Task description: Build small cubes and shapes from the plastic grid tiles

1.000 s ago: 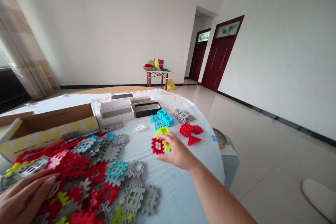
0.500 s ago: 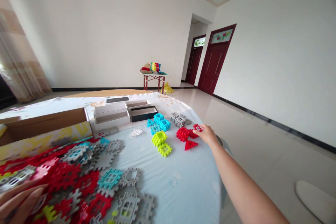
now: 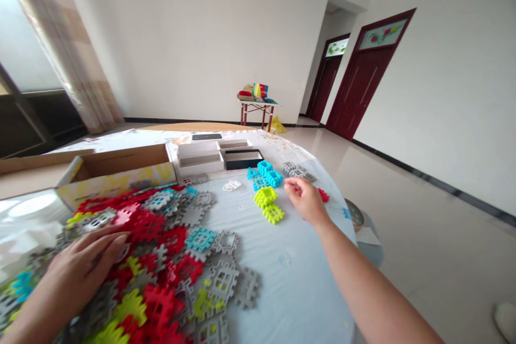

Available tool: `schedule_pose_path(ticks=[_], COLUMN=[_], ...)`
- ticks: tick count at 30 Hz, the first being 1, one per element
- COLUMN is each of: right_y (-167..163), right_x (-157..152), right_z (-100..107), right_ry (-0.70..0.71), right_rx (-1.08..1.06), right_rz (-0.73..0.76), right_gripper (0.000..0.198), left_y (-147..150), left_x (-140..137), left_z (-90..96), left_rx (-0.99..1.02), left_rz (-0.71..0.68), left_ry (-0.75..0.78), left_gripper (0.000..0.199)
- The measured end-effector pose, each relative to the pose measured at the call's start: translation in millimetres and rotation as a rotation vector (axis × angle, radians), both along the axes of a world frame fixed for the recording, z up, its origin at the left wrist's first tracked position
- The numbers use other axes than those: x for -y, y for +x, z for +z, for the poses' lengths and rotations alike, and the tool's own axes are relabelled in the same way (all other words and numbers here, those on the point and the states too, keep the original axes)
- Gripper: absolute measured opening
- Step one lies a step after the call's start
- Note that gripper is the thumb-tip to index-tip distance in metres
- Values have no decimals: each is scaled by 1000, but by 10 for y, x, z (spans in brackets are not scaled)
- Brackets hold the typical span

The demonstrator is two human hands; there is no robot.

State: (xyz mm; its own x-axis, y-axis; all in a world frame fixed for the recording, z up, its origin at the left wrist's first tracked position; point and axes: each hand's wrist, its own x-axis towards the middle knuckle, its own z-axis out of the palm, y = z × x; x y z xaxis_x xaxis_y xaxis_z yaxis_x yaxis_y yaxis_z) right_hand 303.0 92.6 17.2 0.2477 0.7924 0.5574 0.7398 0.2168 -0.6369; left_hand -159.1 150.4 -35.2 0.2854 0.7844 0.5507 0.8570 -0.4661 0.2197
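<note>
My left hand (image 3: 86, 266) lies over a heap of plastic interlocking blocks, fingers stretched out and resting on the pieces. Near its fingertips is a white frame-shaped piece (image 3: 123, 253); red square blocks (image 3: 148, 226) lie just beyond. My right hand (image 3: 306, 199) hovers above the small red group at the table's right side, its fingers loosely curved and apart. That hand hides most of the red blocks; one red block (image 3: 323, 195) shows to its right. Beside it are stacked lime-green blocks (image 3: 266, 196), blue blocks (image 3: 270, 174) and grey blocks (image 3: 291, 169).
An open cardboard box (image 3: 121, 164) stands behind the heap. White box trays (image 3: 200, 161) and a black-edged tray (image 3: 244, 159) sit at the back, with a dark phone-like slab (image 3: 207, 137) behind them. Small white pieces (image 3: 232, 186) lie mid-table. A stool (image 3: 368, 242) is beyond the right edge.
The view has turned left, bringing more of the heap and my left hand into sight. My right hand has moved from the red block at the far right to over the red group.
</note>
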Motion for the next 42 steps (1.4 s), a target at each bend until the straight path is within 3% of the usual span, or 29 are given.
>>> schedule_pose_path(ticks=[4,8,14,19,22,27,31,36,42], right_y=[-743,-1176,-1299,-1433,-1492,-1481,-1448,-1357,-1245], right_x=[-31,-27,1,-15,-30,-28,14,-18,-144], right_z=[-13,-162,-338,-393,-442,-484,-417,-393,-545], right_ry=[-106,-218,-211,-205,-199,-140,-104,-177,-117], right_rx=[-17,114,238,304,341,365,265,21,83], right_rz=[341,592,659,694,741,697,614,530,316], right_gripper=[22,21,29,46,38,20,24,29,29], left_y=[32,70,61,74,68,25,32,81,84], left_x=[110,136,157,155,142,109,119,153,163], left_z=[87,120,121,122,111,71,67,103,109], left_rx=[-29,-39,-43,-53,-47,-27,-27,-31,-25], left_rz=[20,27,31,38,27,10,18,41,50], left_ry=[-106,-119,-132,-125,-106,-71,-66,-78,-76], left_gripper=[50,45,42,39,39,42,40,41,41])
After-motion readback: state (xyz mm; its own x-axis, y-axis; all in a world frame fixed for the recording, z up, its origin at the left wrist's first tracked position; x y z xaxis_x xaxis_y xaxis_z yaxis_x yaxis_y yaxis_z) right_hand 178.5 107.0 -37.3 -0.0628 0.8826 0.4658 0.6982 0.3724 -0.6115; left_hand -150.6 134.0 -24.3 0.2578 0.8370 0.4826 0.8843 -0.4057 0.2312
